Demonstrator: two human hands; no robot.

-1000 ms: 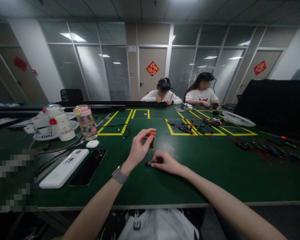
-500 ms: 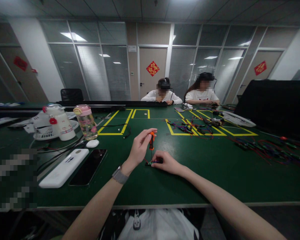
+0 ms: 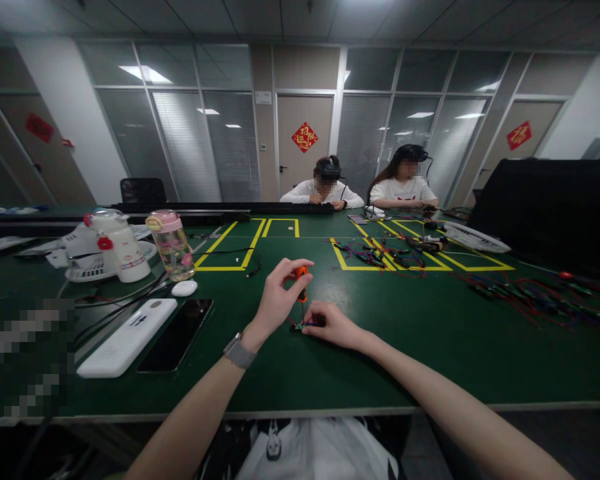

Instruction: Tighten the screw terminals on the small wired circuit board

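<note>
Left hand [image 3: 280, 293], a watch [image 3: 239, 350] strapped on its wrist, was closed with thumb and fingers round the orange-and-black handle of a screwdriver [image 3: 303, 293], which stood nearly upright. Its shaft ran down to a small green circuit board [image 3: 297, 327], lying on the green desk [image 3: 320, 380] just in front of the person; whether the tip was seated in anything was too small to tell. Right hand [image 3: 337, 325] came in from four o'clock, fingertips pinched on the board's right end, with thin wires beside it. Taking that board as the clock's centre, a dark phone [image 3: 177, 337] and a white slab-shaped device [image 3: 130, 340] lay at nine o'clock, side by side. A rounded white case [image 3: 185, 289] sat at ten, with a pink-lidded bottle [image 3: 173, 250] and a white bottle [image 3: 126, 253] upright beyond it. One tangle of wired boards [image 3: 535, 300] spread at three o'clock, another heap [image 3: 385, 253] at two, over yellow tape [image 3: 345, 268]. Farther off, two people in headsets sat across the desk, one [image 3: 325, 190] just past twelve, the other [image 3: 403, 190] at one. Behind them, at twelve, a red paper diamond [image 3: 305, 137] hung on a door [image 3: 293, 107].
</note>
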